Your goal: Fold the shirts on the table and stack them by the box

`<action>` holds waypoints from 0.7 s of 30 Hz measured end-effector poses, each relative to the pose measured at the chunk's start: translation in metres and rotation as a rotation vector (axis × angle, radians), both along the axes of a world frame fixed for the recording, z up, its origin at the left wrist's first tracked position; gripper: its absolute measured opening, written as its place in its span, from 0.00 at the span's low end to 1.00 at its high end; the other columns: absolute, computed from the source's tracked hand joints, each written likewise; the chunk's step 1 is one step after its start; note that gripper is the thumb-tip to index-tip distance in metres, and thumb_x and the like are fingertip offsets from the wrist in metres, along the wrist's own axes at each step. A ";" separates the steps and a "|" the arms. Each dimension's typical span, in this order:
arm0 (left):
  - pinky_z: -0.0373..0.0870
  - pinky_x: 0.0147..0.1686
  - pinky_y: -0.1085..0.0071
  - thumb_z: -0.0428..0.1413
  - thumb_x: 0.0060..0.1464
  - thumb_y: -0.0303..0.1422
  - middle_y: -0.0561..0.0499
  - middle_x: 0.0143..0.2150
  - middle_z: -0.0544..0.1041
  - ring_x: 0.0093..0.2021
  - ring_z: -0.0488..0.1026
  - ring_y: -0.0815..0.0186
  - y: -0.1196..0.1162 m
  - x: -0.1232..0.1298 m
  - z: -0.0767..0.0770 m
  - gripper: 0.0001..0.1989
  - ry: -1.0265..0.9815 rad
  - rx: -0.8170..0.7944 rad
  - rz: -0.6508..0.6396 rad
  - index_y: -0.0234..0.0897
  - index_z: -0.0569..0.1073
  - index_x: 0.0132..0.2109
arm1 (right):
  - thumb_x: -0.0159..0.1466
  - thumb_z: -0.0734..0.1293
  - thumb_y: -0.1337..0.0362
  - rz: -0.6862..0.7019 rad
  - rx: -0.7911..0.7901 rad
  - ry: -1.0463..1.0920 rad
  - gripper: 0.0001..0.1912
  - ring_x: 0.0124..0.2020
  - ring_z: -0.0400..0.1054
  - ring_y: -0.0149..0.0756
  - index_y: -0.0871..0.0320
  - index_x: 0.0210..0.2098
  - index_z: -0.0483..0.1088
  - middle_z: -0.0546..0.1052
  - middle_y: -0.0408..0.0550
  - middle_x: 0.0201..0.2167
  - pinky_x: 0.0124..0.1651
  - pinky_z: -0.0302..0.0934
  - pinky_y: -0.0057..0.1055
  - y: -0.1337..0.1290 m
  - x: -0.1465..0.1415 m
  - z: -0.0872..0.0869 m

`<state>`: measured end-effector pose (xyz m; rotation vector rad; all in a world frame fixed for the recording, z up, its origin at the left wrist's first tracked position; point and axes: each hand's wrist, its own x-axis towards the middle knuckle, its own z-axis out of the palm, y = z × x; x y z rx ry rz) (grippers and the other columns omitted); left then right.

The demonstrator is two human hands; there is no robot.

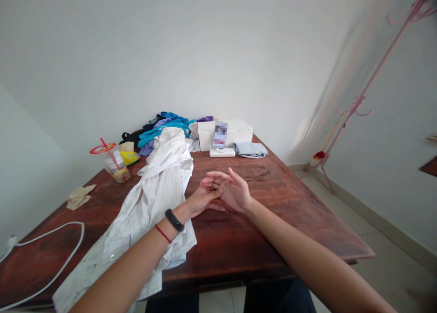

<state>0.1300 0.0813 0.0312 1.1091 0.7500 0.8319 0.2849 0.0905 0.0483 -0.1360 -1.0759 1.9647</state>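
Over the table's near middle, my left hand and my right hand meet and touch. The right one is turned palm up, its fingers stretched to the left and its thumb raised. My left thumb lies against the right palm, while the other left fingers are partly hidden beneath it. No object shows in either hand. Just left of them, a long heap of white striped shirts runs across the table, and my left forearm, with a black band and a red string, passes over it.
Behind are a white box, a phone on a white stand, a folded grey cloth and piled coloured clothes. At left are a plastic cup, a napkin and a white cable. A pink coat rack stands right.
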 end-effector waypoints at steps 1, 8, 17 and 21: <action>0.82 0.37 0.61 0.70 0.52 0.39 0.44 0.50 0.76 0.44 0.79 0.58 0.000 0.000 -0.001 0.24 0.000 -0.004 0.007 0.40 0.76 0.55 | 0.66 0.61 0.41 0.001 0.006 -0.013 0.29 0.52 0.72 0.47 0.57 0.47 0.79 0.82 0.55 0.45 0.62 0.58 0.44 -0.001 -0.001 -0.001; 0.81 0.42 0.55 0.72 0.47 0.35 0.46 0.46 0.75 0.46 0.77 0.56 0.003 -0.003 -0.008 0.20 -0.033 -0.039 0.056 0.36 0.77 0.47 | 0.65 0.63 0.41 -0.038 0.045 -0.107 0.28 0.50 0.72 0.47 0.57 0.45 0.80 0.82 0.53 0.42 0.60 0.58 0.43 -0.005 -0.009 -0.010; 0.81 0.42 0.54 0.69 0.49 0.32 0.46 0.47 0.76 0.49 0.76 0.55 0.001 -0.003 -0.007 0.17 -0.069 -0.051 0.032 0.38 0.77 0.46 | 0.66 0.63 0.42 -0.077 0.115 -0.135 0.28 0.48 0.73 0.46 0.58 0.44 0.80 0.81 0.54 0.42 0.56 0.61 0.42 -0.007 -0.009 -0.008; 0.81 0.43 0.54 0.69 0.49 0.31 0.45 0.47 0.77 0.49 0.77 0.54 0.001 -0.003 -0.005 0.17 -0.054 -0.075 0.030 0.38 0.77 0.47 | 0.66 0.63 0.41 -0.068 0.101 -0.120 0.28 0.48 0.73 0.46 0.58 0.44 0.80 0.81 0.54 0.42 0.56 0.60 0.42 -0.008 -0.009 -0.006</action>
